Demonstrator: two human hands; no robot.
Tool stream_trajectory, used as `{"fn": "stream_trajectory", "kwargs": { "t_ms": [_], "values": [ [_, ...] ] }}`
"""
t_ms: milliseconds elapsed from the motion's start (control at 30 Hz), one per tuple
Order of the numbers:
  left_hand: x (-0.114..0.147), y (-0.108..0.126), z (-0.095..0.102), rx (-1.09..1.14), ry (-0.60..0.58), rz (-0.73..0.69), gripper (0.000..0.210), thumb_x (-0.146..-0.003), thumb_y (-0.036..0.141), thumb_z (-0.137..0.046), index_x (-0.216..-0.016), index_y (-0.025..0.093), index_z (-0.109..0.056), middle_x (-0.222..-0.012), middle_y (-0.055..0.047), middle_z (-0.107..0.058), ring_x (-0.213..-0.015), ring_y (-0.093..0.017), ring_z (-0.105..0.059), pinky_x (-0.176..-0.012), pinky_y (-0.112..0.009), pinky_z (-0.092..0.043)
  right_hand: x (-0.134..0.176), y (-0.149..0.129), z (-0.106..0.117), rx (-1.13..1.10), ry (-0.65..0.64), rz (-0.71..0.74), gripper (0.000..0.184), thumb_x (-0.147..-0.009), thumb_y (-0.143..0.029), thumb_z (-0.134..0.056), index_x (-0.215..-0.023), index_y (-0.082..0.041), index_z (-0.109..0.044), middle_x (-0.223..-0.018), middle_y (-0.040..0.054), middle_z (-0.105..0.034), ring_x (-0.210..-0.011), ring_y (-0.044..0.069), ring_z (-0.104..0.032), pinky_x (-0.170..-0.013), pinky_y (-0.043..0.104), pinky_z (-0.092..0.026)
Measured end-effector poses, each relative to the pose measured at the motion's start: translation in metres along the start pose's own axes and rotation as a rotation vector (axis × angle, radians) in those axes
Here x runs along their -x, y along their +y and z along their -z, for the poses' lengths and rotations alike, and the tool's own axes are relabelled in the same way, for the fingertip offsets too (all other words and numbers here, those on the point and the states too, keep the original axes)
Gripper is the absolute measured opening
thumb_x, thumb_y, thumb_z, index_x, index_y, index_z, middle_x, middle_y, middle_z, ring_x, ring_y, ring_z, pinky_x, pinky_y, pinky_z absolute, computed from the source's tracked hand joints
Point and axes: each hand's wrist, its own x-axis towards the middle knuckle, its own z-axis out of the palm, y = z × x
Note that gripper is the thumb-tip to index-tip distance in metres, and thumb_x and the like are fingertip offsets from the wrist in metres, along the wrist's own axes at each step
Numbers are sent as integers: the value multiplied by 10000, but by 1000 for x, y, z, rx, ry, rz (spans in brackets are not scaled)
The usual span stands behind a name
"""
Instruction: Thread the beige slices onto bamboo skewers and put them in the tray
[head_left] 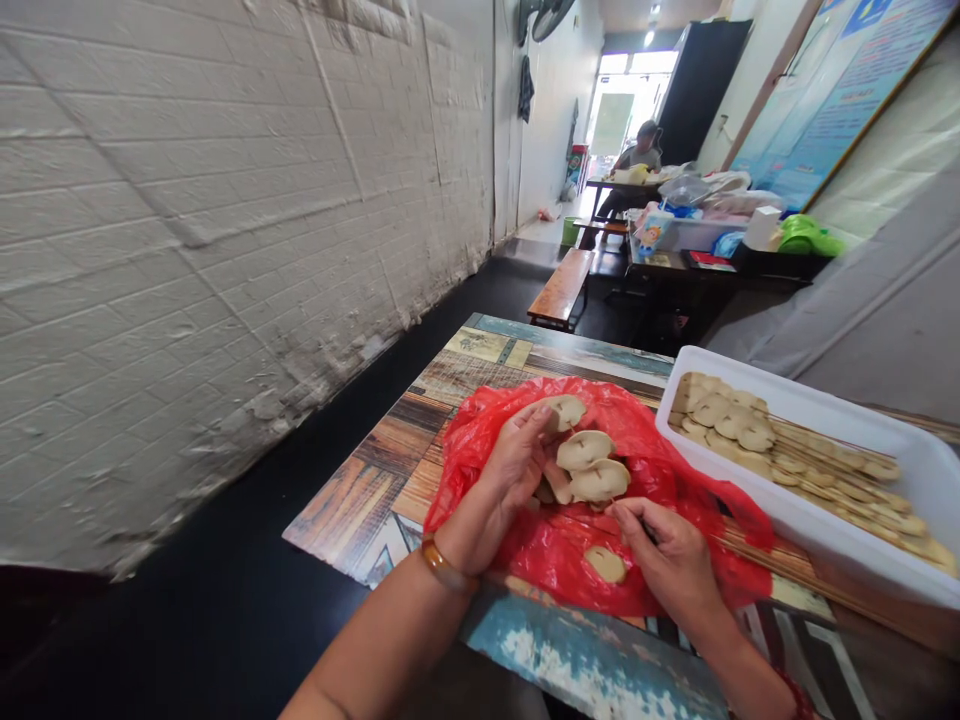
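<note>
My left hand [514, 468] pinches a pale round slice [564, 411] at its fingertips, above two more slices [592, 466] threaded close together. My right hand [670, 556] is closed around the thin end of a bamboo skewer that runs up into those slices. All of this is held over a red plastic bag [555, 545] spread on the patterned wooden table [390, 455]. One loose slice [605, 564] lies on the bag beside my right hand.
A white plastic tray [840, 545] at the right holds several filled skewers. Loose bamboo skewers [780, 562] lie beside it. A peeling brick wall runs along the left. Farther back stand a bench [562, 285], a cluttered table and a seated person [637, 150].
</note>
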Motion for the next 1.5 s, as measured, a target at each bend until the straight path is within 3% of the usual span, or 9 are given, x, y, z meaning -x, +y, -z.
{"fn": "stream_trajectory", "kwargs": {
  "t_ms": [133,300,600,833,967,1133,1233,1333,1500],
  "values": [
    [-1,6,3,-7,-28,-27,328,-707,380,-716,-894,115,-666,-855,-95,-684,-710,-189,-636,-693,-317,-516,1,0,-2,0,-38,37,294,-894,-386,-467,-742,-222,-659,-711,20,-693,-653,176,-642,-626,262,-483],
    [-3,2,5,-71,-30,-55,318,-707,368,-721,-855,90,-678,-788,-72,-669,-681,-152,-613,-663,-257,-488,2,1,-2,1,-41,43,294,-898,-377,-463,-737,-217,-650,-697,17,-680,-647,171,-634,-630,254,-478],
    [-9,-15,17,-157,-15,-48,326,-683,396,-739,-831,111,-680,-724,-20,-619,-590,-90,-526,-564,-207,-392,1,2,0,-63,-80,-58,315,-884,-423,-468,-746,-208,-651,-577,-15,-571,-541,150,-558,-538,239,-437],
    [-6,-11,9,-166,-30,-49,334,-663,410,-748,-770,105,-662,-672,-5,-594,-560,-75,-504,-553,-196,-365,3,4,1,-170,-132,-157,327,-884,-453,-469,-732,-204,-617,-534,-40,-491,-469,126,-507,-488,230,-418],
    [-5,-9,6,-199,-4,-38,348,-614,350,-787,-826,106,-658,-710,-14,-614,-587,-84,-527,-565,-195,-371,3,4,2,-127,-120,-101,321,-891,-433,-464,-747,-201,-633,-549,-29,-524,-499,134,-529,-507,232,-420],
    [-5,-12,7,-213,40,-32,319,-581,320,-802,-719,118,-598,-642,10,-578,-540,-70,-499,-525,-183,-345,3,2,1,-21,-59,22,297,-892,-388,-471,-744,-199,-646,-658,6,-636,-585,149,-587,-571,242,-436],
    [-4,-14,6,-198,37,-5,334,-566,316,-813,-714,122,-585,-638,18,-570,-535,-64,-498,-522,-177,-351,2,2,0,0,-69,36,314,-897,-386,-465,-694,-200,-617,-586,-10,-587,-538,141,-563,-547,239,-425],
    [-4,-12,4,-175,-5,23,348,-571,332,-814,-744,120,-600,-670,10,-584,-552,-66,-513,-531,-179,-374,0,2,2,-14,-82,4,335,-897,-408,-463,-666,-202,-592,-540,-26,-533,-504,132,-537,-529,237,-419],
    [-6,-5,5,-115,-6,5,419,-609,372,-792,-909,128,-632,-756,-31,-646,-639,-109,-597,-667,-243,-468,-2,10,16,-145,-14,-176,327,-878,-480,-491,-771,-199,-621,-563,-32,-532,-464,118,-504,-455,224,-397]
  ]
}}
